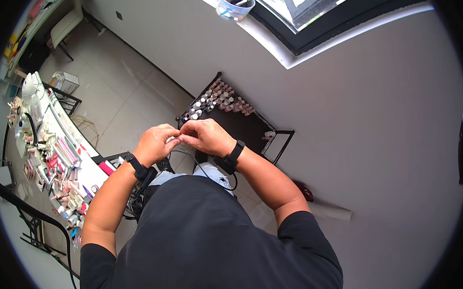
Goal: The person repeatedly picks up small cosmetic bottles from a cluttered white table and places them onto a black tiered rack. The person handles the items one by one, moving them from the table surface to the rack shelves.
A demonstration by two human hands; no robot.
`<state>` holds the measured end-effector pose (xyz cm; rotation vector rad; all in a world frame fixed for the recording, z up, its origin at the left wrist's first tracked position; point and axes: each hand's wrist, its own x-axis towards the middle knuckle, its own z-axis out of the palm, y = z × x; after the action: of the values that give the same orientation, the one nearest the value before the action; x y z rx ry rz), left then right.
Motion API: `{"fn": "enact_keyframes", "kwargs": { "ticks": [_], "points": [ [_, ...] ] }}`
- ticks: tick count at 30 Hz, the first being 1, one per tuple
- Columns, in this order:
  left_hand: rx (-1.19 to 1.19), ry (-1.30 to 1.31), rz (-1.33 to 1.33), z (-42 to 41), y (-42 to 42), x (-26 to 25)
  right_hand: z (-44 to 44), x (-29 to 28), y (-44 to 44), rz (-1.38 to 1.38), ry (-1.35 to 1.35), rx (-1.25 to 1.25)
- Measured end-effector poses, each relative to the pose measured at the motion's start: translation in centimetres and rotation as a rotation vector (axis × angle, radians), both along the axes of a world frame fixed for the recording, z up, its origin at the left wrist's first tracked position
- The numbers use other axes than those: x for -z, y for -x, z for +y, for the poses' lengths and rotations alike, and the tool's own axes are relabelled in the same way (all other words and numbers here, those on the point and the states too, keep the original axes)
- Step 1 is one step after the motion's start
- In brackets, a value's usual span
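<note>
My left hand (157,142) and my right hand (208,136) meet in front of my body, thumbs and forefingers pinched together tip to tip. Something small and pale may sit between the fingertips, but the fingers cover most of it and I cannot tell what it is. Beyond the hands stands a black metal rack (236,127). Along its far and left edges are rows of small bottles (222,97) with pink, white and clear tones, like nail polish bottles. A black strap with a device (231,158) is on my right wrist, and another strap (137,166) is on my left.
To the left, a white table (87,169) is crowded with small bottles, pink packets and tools. A thin black cable (205,170) loops below my hands. A cup-like container (234,7) stands on the window sill. A chair (66,28) and a box (65,82) stand farther off.
</note>
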<state>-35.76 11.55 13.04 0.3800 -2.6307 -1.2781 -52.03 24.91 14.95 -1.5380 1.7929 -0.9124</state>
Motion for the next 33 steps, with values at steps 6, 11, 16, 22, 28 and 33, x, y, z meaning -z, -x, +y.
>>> {"fn": "enact_keyframes", "kwargs": {
  "ticks": [6, 11, 16, 22, 28, 33],
  "points": [
    [-0.008, 0.021, -0.024, 1.6, 2.3, -0.2, 2.7, -0.2, 2.5, -0.109, -0.070, 0.079],
    [-0.265, -0.141, -0.130, -0.3, 1.5, 1.3, 8.0, 6.2, 8.4, -0.150, -0.169, 0.463],
    [-0.726, -0.530, -0.252, -5.1, -6.4, 7.1, 16.1, 14.7, 16.5, 0.040, -0.338, 0.771],
    [-1.230, -0.882, -0.136, -5.7, -19.5, 12.6, 21.2, 21.1, 22.2, 0.239, -0.426, 0.942],
    [-1.420, -0.925, -0.171, -1.5, -26.8, 13.6, 19.9, 23.5, 24.5, 0.341, -0.509, 0.917],
    [-1.532, -0.951, -0.120, 1.4, -28.9, 13.1, 18.3, 24.7, 25.3, 0.423, -0.522, 0.881]
  ]
}}
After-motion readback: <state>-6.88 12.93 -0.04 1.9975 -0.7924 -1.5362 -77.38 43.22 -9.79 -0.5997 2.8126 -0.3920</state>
